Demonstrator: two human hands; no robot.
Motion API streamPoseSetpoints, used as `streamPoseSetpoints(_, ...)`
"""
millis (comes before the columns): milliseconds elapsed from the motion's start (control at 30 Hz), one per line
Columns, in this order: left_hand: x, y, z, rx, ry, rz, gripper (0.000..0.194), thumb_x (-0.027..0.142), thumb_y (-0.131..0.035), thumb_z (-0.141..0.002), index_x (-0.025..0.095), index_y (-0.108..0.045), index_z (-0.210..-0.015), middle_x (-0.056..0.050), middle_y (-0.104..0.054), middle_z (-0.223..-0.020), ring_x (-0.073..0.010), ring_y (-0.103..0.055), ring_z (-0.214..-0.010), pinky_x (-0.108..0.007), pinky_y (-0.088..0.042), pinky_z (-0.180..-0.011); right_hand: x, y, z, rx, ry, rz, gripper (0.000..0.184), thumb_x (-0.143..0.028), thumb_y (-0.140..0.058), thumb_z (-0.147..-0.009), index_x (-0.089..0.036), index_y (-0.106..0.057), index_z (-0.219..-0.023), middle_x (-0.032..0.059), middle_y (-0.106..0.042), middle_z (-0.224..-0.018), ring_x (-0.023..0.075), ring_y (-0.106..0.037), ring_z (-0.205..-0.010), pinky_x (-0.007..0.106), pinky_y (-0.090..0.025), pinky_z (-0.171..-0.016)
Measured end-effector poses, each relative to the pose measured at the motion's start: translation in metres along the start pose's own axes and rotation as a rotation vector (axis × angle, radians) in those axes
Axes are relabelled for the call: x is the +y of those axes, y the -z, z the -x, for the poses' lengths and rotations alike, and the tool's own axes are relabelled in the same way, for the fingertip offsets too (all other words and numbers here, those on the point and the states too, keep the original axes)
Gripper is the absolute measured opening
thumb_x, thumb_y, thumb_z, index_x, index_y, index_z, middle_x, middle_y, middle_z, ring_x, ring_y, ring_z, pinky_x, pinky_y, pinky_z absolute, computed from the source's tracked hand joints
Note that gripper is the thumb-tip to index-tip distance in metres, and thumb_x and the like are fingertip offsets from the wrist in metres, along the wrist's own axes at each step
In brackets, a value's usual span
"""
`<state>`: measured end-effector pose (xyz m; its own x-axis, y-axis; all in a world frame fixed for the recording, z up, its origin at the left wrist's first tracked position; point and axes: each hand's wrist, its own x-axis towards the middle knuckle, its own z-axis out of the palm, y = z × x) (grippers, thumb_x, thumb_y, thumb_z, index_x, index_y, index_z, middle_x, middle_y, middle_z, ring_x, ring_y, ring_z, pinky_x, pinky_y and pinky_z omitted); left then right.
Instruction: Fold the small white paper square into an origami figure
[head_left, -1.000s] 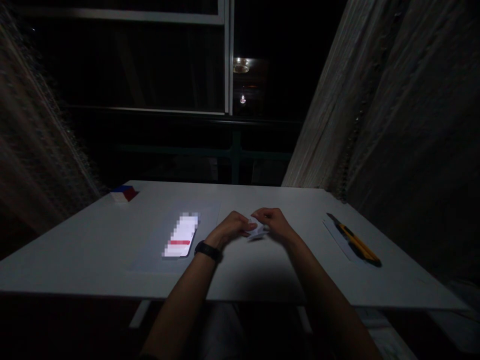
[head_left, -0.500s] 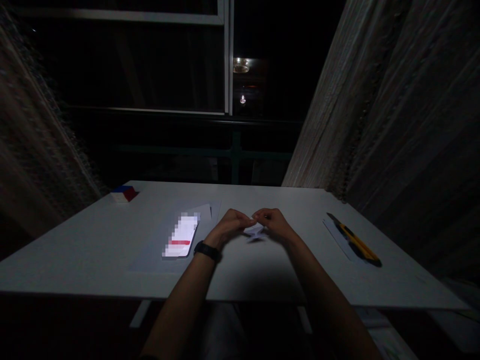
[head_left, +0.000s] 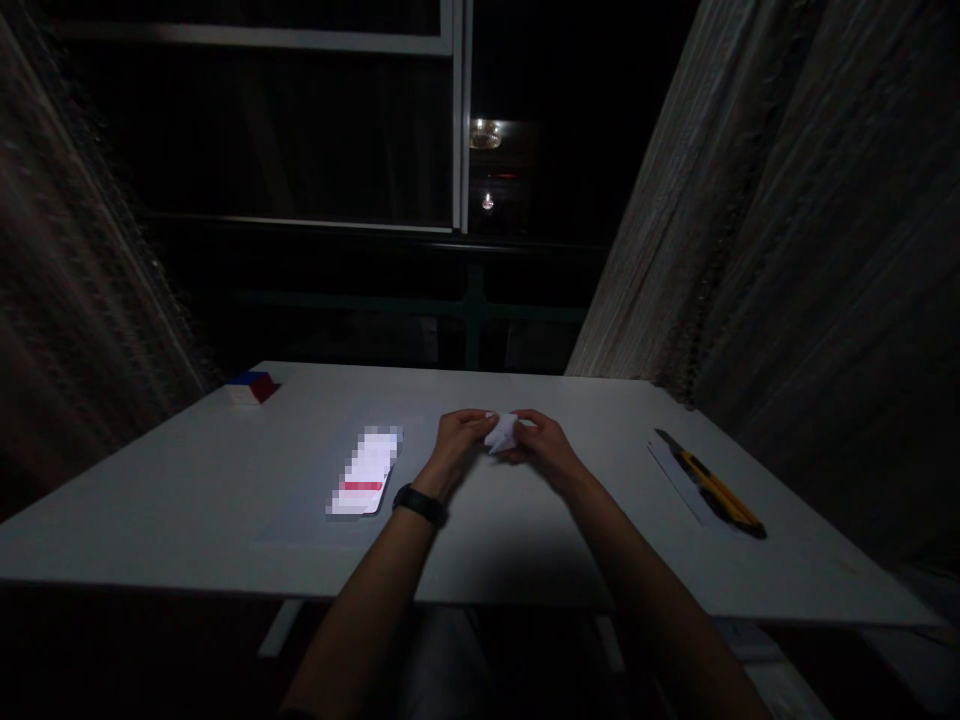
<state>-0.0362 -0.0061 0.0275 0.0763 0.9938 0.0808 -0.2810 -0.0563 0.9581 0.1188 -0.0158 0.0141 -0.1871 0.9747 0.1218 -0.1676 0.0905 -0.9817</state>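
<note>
A small piece of folded white paper is held just above the table between my two hands. My left hand, with a dark band on its wrist, pinches the paper's left side between thumb and fingers. On the other side, my right hand grips the right edge, its fingers curled partly behind the paper. To the left of my hands lies a lit phone, its screen blurred out, on a pale sheet.
On the white table, a yellow and black utility knife lies at the right beside a thin pale strip. A red, white and blue puzzle cube sits at the far left corner. Curtains hang on both sides.
My hands have lifted and turned the folded paper, so a different, broader white face shows. A raised paper flap seen behind the phone earlier no longer shows.
</note>
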Motion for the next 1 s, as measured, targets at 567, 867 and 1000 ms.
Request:
streamPoseSetpoints(567,0.0015,-0.0033,0.0022,0.080,-0.112,-0.221,0.034,0.044,-0.072,-0.055,0.011,-0.063,-0.055,-0.002,-0.055,-0.049,-0.0096,-0.046,-0.047,-0.022,-0.034,-0.046,-0.0001,-0.0025,-0.0036,0.159,0.084,0.172,0.036,-0.044,-0.076,-0.051,-0.014,-0.060,-0.061,-0.0016,-0.055,-0.046,0.0083,-0.045,-0.038,0.021,-0.031,-0.037)
streamPoseSetpoints(867,0.0045,-0.0049,0.0038,0.106,-0.162,-0.237,0.033,0.043,-0.070,-0.058,0.011,-0.065,-0.060,-0.002,-0.056,-0.050,-0.0099,-0.047,-0.048,-0.022,-0.035,-0.047,0.0049,-0.0020,-0.0045,0.107,0.046,-0.006,0.038,-0.034,-0.080,-0.049,-0.015,-0.059,-0.075,0.0030,-0.067,-0.066,0.0150,-0.061,-0.056,0.028,-0.047,-0.055)
streamPoseSetpoints(1000,0.0036,-0.0055,0.0033,0.037,-0.105,-0.171,0.036,0.041,-0.075,-0.052,0.009,-0.067,-0.065,-0.004,-0.059,-0.054,-0.0110,-0.051,-0.051,-0.022,-0.038,-0.050,0.0041,0.0008,-0.0050,0.147,0.056,-0.010,0.044,-0.033,-0.081,-0.045,-0.016,-0.059,-0.079,0.0022,-0.067,-0.061,0.0176,-0.062,-0.053,0.031,-0.049,-0.054)
